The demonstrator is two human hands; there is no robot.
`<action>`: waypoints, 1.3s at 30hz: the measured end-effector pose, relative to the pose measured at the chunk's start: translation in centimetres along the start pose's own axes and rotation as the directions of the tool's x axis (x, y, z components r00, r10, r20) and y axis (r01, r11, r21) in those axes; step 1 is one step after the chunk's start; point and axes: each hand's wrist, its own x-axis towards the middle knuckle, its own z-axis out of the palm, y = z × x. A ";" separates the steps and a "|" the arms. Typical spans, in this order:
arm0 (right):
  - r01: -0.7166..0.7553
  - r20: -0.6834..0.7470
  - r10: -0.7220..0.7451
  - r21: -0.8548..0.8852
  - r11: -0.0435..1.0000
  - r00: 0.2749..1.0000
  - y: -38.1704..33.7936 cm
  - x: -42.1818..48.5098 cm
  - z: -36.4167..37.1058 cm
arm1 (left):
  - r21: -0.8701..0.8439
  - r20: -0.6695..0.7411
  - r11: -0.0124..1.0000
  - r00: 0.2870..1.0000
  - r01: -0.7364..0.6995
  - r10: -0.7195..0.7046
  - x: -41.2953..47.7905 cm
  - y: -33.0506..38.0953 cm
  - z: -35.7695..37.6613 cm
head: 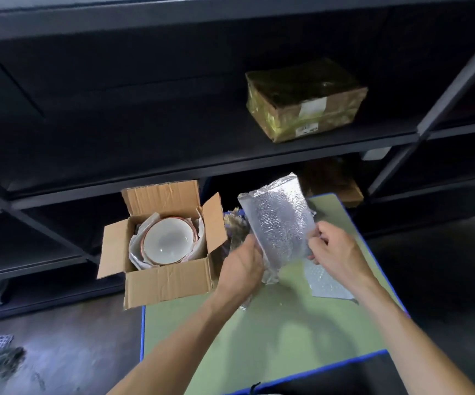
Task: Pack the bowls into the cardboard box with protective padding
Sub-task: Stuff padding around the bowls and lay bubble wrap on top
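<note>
2 hands hold 1 silvery padding sheet (279, 223) upright over the far part of the green tabletop (273, 337), just right of the cardboard box (167, 280). The left hand (242, 260) grips the sheet's lower left edge, its fingers (252, 243) curled round it. The right hand (336, 252) pinches the right edge, fingers (320, 232) bent and closed on the material. The sheet's top corner tilts away toward the dark shelf (173, 172), and its lower end is crumpled between the wrists.

The box stands at the tabletop's far left corner with all 4 flaps spread outward. Its near left corner juts past the blue-trimmed left edge. Its right flap lies close to the left hand. Inside, the bowls (167, 240) sit nested and rim up, cushioned by white paper (136, 258) against the walls.

A 2nd piece of bubble wrap (327, 283) lies flat under the right wrist, near the tabletop's right edge. The near half of the tabletop is crossed only by the forearms. A crumpled bundle (234, 223) sits between box and sheet. A taped parcel (304, 101) rests on the shelf above.
</note>
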 end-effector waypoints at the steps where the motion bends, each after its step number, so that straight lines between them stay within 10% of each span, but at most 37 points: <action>1: 0.012 0.012 -0.012 -0.010 1.000 1.000 -0.3 -0.2 0.2 | 0.015 -0.003 1.000 1.000 -0.007 0.007 0.1 0.1 -0.1; 10: 0.132 0.129 -0.122 -0.076 0.988 0.984 -2.4 -0.9 2.3 | -0.581 -0.023 0.803 0.983 0.133 -0.180 -0.5 0.1 -1.0; 24: 0.087 0.036 -0.086 -0.042 0.995 0.996 -4.0 -0.4 4.2 | -0.470 -0.067 0.880 0.991 0.069 -0.113 -1.4 -0.6 -0.8; 39: 0.148 0.093 -0.143 -0.044 0.988 0.985 -6.3 -0.6 4.9 | -0.823 -0.063 0.568 0.996 -0.011 -0.071 -1.5 0.8 -3.9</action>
